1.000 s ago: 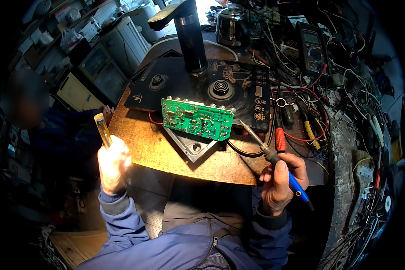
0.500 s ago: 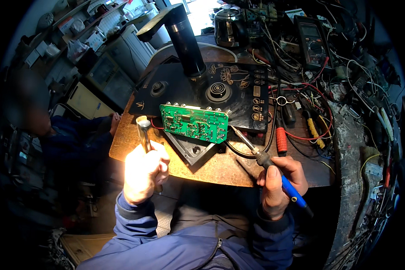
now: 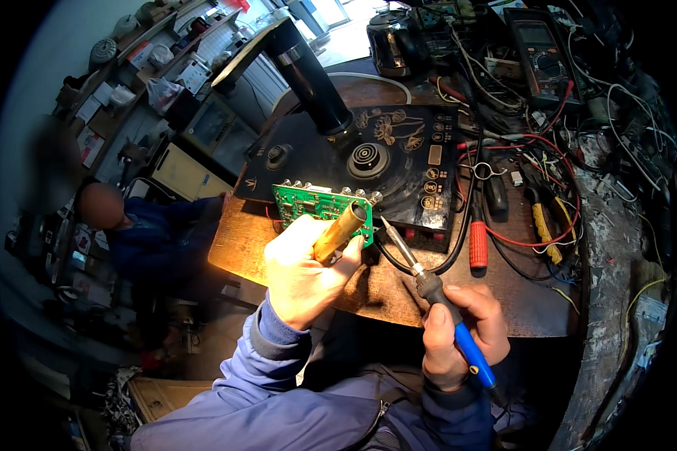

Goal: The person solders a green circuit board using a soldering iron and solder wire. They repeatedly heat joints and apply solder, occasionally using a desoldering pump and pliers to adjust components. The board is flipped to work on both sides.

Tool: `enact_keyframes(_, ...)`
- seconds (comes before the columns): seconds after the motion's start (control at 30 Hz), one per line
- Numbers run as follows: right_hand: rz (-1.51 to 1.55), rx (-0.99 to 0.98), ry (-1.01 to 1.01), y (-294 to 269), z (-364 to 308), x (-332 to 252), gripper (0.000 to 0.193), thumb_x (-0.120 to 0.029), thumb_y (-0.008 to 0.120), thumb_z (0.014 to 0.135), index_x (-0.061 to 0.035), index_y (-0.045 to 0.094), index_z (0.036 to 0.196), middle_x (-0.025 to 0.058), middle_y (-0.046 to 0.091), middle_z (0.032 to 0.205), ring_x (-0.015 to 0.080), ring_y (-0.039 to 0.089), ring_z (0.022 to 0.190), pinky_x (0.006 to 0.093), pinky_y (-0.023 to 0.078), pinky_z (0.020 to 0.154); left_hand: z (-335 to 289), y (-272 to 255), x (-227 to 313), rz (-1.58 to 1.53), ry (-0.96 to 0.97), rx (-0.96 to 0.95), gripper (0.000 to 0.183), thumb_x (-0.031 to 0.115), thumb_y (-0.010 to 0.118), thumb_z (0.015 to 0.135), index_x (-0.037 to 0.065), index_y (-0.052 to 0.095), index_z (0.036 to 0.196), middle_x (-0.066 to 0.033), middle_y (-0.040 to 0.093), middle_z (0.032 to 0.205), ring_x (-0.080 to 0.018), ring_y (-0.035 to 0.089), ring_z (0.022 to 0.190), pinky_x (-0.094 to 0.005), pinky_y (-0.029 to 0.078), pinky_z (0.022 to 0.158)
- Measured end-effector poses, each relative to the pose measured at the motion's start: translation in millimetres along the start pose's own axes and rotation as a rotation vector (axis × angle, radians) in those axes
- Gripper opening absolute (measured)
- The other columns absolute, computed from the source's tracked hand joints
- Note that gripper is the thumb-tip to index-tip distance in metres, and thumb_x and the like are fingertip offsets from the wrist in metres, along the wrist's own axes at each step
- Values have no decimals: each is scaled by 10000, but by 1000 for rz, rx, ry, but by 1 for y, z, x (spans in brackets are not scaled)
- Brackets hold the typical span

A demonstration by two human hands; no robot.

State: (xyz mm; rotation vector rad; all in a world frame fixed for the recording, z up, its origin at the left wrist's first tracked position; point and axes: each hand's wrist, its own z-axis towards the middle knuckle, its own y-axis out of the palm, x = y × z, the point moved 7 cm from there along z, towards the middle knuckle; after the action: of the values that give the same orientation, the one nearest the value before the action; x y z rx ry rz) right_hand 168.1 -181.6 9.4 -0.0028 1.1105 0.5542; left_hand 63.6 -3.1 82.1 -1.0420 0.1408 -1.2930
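Note:
My left hand is closed round a brass-coloured metal tube, its open end tilted up in front of the green circuit board. Its thumb lies by the board's lower right corner; whether it touches the board I cannot tell. The board stands on edge, solder side toward me, partly covered by that hand. My right hand grips a soldering iron with a blue and dark handle. The iron's tip points up and left, just right of the board's right edge and apart from it.
Behind the board lies a black cooktop panel with a dark upright column. To the right are a red-handled tool, yellow-handled pliers, tangled wires and a multimeter. A kettle stands behind. Another person is at the left.
My left hand with the tube has moved right, from beside the board to in front of its right part. The iron stays close to the board's right edge. The view has shifted slightly.

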Motion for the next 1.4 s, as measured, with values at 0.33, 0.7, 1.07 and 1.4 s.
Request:
enact_keyframes(0.33, -4, -40, -120, 0, 7, -7, 271, -69, 746, 759, 8, 617, 986, 120, 640, 740, 126, 575, 555, 244, 445, 480, 4, 10, 1, 19, -34, -29, 126, 38, 736, 735, 21, 670, 842, -99, 593, 699, -222, 595, 586, -317, 487, 568)
enact_keyframes(0.7, 19, 33, 12, -1, -5, 6, 271, -86, 736, 769, 12, 617, 991, 144, 652, 780, 177, 637, 635, 261, 500, 555, 6, -2, -23, -121, -128, -21, 85, 34, 641, 767, 31, 562, 798, -62, 563, 651, -151, 553, 556, -298, 476, 545)
enact_keyframes(1.07, 57, 47, 2, 3, -3, 8, 208, -86, 653, 869, 40, 570, 1012, 97, 544, 843, 108, 526, 549, 238, 469, 505, -17, -36, -58, -1390, -414, -67, 246, 226, 568, 973, 92, 509, 1172, -75, 516, 895, -103, 477, 615, -248, 411, 536)
enact_keyframes(1.4, 186, 119, 98, 6, -2, 12, 232, -132, 664, 902, 37, 571, 1031, 88, 595, 806, 88, 512, 520, 242, 479, 477, -33, -62, -96, -1290, -434, 52, 458, 428, 403, 1045, 64, 465, 1317, -59, 581, 852, -122, 526, 650, -294, 463, 624)
